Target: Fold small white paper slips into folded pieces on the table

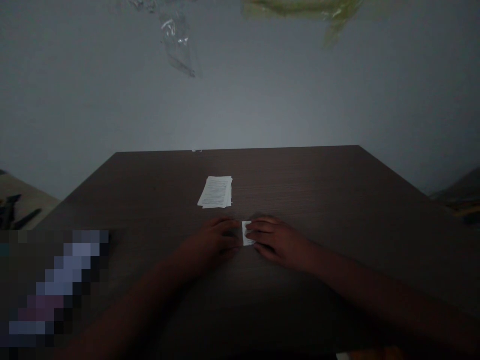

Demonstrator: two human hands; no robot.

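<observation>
A small folded-looking piece of white paper (246,238) lies on the dark wooden table between my two hands. My right hand (281,241) rests with fingers stretched out over the paper's right part, pressing it against the tabletop and hiding that side. Just left of the paper, my left hand (221,241) lies on the table, its fingers extended and slightly apart, tips close to the paper's left edge. Whether they touch it is too dark to tell. Beyond the left hand sits a loose stack of printed paper sheets (216,192), slightly fanned.
The table (300,185) reaches back to a pale wall (262,100). A blurred-out pixelated object (56,290) covers the left front. Clear plastic (178,45) and yellowish plastic (303,7) hang on the wall. Dark items (15,210) lie on a lighter surface at far left.
</observation>
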